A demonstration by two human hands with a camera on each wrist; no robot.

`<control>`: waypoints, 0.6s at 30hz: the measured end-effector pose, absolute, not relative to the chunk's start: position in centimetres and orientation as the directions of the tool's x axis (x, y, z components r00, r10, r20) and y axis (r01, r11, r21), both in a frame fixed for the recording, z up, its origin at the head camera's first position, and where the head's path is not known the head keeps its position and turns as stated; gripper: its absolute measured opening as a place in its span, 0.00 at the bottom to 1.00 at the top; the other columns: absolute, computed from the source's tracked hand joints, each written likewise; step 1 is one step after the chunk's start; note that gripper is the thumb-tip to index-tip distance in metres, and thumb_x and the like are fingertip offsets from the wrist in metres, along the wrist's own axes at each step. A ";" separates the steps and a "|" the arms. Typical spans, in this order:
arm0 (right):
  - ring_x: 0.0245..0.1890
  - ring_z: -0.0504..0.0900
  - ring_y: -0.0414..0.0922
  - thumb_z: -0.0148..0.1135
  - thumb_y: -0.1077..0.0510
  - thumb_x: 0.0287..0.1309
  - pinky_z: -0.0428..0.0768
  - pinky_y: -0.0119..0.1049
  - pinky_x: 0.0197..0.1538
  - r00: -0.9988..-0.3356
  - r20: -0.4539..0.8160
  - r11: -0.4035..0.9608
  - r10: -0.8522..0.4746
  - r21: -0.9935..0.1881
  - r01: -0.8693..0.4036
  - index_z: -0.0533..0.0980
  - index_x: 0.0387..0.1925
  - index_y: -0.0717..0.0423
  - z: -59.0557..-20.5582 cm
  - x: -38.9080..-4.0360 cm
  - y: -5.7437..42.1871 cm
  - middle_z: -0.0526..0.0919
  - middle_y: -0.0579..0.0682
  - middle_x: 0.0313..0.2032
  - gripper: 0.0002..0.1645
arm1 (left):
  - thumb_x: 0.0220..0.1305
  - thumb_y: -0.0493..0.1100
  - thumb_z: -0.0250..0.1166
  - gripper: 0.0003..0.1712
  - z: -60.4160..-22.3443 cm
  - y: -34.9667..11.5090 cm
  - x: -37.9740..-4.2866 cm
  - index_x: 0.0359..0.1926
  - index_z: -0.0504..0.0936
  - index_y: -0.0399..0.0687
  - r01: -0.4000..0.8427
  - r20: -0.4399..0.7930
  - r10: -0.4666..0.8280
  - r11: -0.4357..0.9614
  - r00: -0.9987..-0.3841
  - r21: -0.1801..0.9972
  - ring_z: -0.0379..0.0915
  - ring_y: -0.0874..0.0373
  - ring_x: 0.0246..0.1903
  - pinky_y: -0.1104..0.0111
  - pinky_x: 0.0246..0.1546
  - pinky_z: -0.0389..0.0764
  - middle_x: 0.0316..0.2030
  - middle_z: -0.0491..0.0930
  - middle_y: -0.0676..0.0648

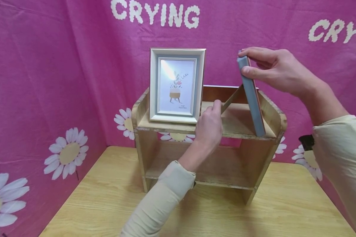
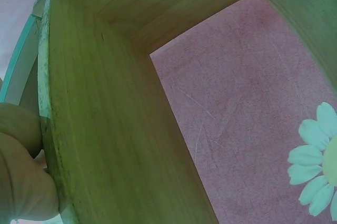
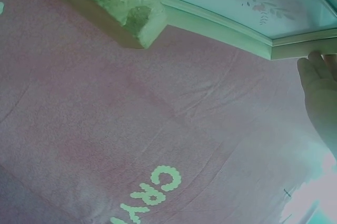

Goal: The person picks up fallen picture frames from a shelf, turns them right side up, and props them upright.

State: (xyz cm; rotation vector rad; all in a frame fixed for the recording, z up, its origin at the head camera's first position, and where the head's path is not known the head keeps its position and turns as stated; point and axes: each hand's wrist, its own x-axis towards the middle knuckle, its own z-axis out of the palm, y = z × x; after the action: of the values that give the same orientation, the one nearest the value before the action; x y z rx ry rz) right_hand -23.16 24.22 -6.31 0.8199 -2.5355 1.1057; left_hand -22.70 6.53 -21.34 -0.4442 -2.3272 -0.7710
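My right hand (image 1: 280,70) grips the top of a picture frame (image 1: 251,98), which stands nearly edge-on at the right end of the upper shelf, its foot at the front edge. Its front, seen in the right wrist view, carries a potted-plant print (image 3: 258,8). A support leg (image 1: 232,98) slants out from its back. At the lower end of that leg, the curled fingers of my left hand (image 1: 209,125) pinch it; the fingertips are partly hidden. Left of this hand, a second, white picture frame (image 1: 178,85) stands upright, facing forward.
The two-tier wooden shelf (image 1: 195,182) stands on a light wooden table (image 1: 98,197), with raised side panels bounding its top. Behind and to the left hangs a pink cloth (image 1: 86,72) with daisies and white lettering.
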 end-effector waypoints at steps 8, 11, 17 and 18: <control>0.64 0.70 0.39 0.66 0.55 0.63 0.70 0.14 0.57 -0.787 0.482 0.542 -0.386 -0.572 -0.616 0.77 0.62 0.45 -6.6 -23.4 23.6 0.68 0.52 0.68 0.25 | 0.68 0.33 0.62 0.10 -21.0 6.5 -22.9 0.48 0.73 0.45 0.445 0.620 0.103 0.786 -0.777 0.428 0.81 0.55 0.29 0.71 0.26 0.83 0.31 0.81 0.47; 0.62 0.70 0.42 0.65 0.52 0.63 0.68 0.21 0.64 -0.797 0.487 0.585 -0.358 -0.548 -0.598 0.77 0.63 0.43 -6.6 -23.3 23.4 0.69 0.50 0.69 0.25 | 0.66 0.34 0.64 0.13 -20.8 6.5 -22.8 0.49 0.72 0.45 0.434 0.601 0.106 0.790 -0.792 0.433 0.81 0.56 0.31 0.71 0.29 0.84 0.32 0.81 0.47; 0.63 0.70 0.46 0.65 0.47 0.63 0.68 0.33 0.66 -0.808 0.502 0.656 -0.307 -0.504 -0.562 0.77 0.63 0.39 -6.5 -23.4 22.7 0.69 0.47 0.69 0.26 | 0.65 0.35 0.65 0.16 -20.5 6.7 -23.1 0.50 0.70 0.45 0.417 0.599 0.112 0.816 -0.793 0.401 0.84 0.54 0.34 0.70 0.34 0.86 0.34 0.82 0.46; 0.64 0.70 0.46 0.65 0.47 0.63 0.68 0.32 0.65 -0.807 0.506 0.658 -0.304 -0.501 -0.562 0.77 0.63 0.40 -6.5 -23.5 22.6 0.69 0.47 0.69 0.26 | 0.65 0.35 0.65 0.17 -20.4 6.8 -23.2 0.50 0.69 0.45 0.411 0.595 0.112 0.821 -0.796 0.396 0.84 0.55 0.34 0.70 0.34 0.86 0.34 0.82 0.46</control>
State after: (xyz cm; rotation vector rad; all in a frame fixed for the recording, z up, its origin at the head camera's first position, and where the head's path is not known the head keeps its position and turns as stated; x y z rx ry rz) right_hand -23.46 22.56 -6.52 0.6826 -2.4970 0.9375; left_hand -23.19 6.77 -20.37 -0.3844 -2.4354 -0.7016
